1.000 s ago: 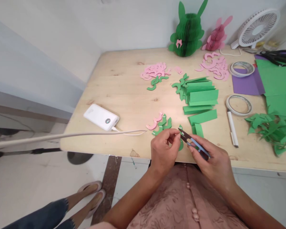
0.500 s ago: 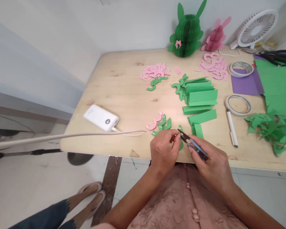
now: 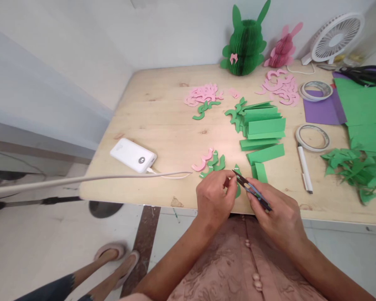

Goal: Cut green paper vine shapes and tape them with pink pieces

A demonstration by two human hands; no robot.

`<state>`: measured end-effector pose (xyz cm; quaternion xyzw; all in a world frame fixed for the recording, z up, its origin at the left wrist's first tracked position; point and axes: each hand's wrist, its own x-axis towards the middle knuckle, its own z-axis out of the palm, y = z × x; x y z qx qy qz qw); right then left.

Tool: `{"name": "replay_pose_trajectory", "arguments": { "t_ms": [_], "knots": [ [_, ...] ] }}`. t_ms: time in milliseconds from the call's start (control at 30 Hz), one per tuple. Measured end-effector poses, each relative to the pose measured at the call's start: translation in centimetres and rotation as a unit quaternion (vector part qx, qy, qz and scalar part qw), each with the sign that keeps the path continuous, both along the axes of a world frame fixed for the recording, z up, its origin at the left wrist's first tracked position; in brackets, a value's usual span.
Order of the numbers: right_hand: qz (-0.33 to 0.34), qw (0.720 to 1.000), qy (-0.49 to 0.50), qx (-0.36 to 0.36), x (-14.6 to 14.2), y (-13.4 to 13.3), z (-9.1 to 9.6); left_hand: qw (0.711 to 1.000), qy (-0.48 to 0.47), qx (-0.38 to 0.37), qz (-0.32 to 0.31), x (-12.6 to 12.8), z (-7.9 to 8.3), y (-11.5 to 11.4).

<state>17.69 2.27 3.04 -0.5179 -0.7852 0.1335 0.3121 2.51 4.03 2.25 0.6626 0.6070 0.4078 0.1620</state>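
My left hand [image 3: 213,194] is closed in a pinch near the table's front edge, and what its fingertips hold is hidden. In my right hand [image 3: 278,209] is a pair of thread snips [image 3: 253,189], dark with blue on the handles. Their pointed tips reach the fingertips of my left hand. Beneath the hands lies a curved green paper piece [image 3: 238,190], partly covered. Just left of it rest several green wavy cutouts [image 3: 218,163] with small white strips, beside a pink wavy cutout [image 3: 203,162].
Folded green paper strips [image 3: 266,126] lie ahead, with pink cutouts [image 3: 203,94] behind. A power bank [image 3: 133,154] with a cable stands left. Right are tape rolls [image 3: 313,138], a white marker [image 3: 305,169] and green scraps [image 3: 360,171]. Paper rabbits [image 3: 246,48] line the wall. Another person's feet [image 3: 127,267] show below.
The snips have turned slightly and their tips have shifted a little left against my left fingertips. Below, the other person's leg and one foot have moved left.
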Motion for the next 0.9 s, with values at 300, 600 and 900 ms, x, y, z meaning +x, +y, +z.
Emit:
{"name": "replay_pose_trajectory", "arguments": {
  "t_ms": [300, 600, 900],
  "knots": [
    [0.011, 1.000, -0.011, 0.003, 0.20, 0.01, -0.28, 1.000, 0.011, 0.019, -0.003, 0.05, 0.08, 0.18],
    [0.021, 1.000, -0.015, 0.000, 0.12, -0.02, -0.19, 0.998, 0.049, 0.031, -0.009, -0.12, 0.14, 0.46],
    [0.014, 1.000, -0.007, -0.005, 0.03, -0.06, -0.31, 1.000, -0.005, -0.025, -0.016, -0.30, 0.13, 0.51]
  ]
}}
